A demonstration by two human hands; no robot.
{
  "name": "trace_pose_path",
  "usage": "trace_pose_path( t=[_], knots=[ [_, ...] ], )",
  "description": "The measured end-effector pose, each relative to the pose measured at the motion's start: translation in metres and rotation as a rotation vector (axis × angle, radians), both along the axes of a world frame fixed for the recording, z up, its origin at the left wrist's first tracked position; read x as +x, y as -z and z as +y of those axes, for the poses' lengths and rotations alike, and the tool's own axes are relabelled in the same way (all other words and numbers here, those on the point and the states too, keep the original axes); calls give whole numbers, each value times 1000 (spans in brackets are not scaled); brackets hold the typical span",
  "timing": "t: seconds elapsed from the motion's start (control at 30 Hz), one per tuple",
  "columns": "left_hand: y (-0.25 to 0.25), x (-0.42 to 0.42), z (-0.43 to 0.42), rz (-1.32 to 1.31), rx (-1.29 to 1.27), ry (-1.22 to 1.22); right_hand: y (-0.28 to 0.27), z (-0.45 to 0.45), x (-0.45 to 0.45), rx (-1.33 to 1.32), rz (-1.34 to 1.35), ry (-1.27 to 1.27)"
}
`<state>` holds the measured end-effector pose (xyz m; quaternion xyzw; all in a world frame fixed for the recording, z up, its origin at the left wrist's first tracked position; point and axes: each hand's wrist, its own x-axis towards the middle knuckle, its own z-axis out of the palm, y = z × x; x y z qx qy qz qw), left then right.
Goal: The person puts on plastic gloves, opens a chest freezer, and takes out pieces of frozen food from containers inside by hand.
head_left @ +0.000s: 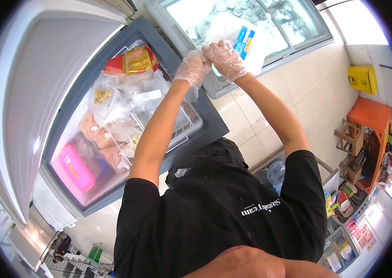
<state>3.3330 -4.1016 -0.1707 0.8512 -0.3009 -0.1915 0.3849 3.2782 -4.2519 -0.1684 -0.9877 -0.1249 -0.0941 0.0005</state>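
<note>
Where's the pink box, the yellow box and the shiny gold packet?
Pink box [78,168]: head view, middle of its pink side.
Yellow box [362,80]: head view, its front.
Gold packet [136,61]: head view, its middle.

Head camera: worn on the head, the one viewpoint here, looking forward and steeply down over the wearer's own front.
Black shirt [224,208]: nearest, spreading across the bottom centre, with bare skin at the lower edge.
Hands: farther out at arm's length, the left hand [193,69] and right hand [228,60] above centre.
Open freezer [207,118]: seen from above, slanting across the left half.
Orange shelf unit [369,113]: farther off, tipped sideways at the right.
Picture edge: very wide, bowed outward, dark at the corners.
</note>
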Motion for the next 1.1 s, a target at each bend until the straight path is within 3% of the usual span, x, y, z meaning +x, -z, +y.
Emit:
trace_pose_path(
  t=[0.17,0.37,0.67,0.7,0.8,0.9,1.0,1.03,1.1],
  knots=[
    [-21,-2,-9,5,110,-23,7,-9,8,-88,6,-34],
    [-7,3,-16,46,71,-31,-2,-12,11,-35,136,1],
    [-13,1,53,52,150,299,-24,17,-16,45,-1,-205],
    [-11,-1,58,92,73,320,-23,20,-15,93,171,-164],
    [1,-2,62,42,-50,353,-29,15,-13,79,327,-198],
    [-10,17,58,107,248,415,-38,7,-5,24,415,-273],
    [-80,29,66,263,459,420,-23,-2,-9,29,379,-188],
    [-108,27,71,498,455,321,-27,0,-9,110,324,-172],
    [-91,21,93,562,212,254,-37,8,-17,277,218,-148]
  ],
)
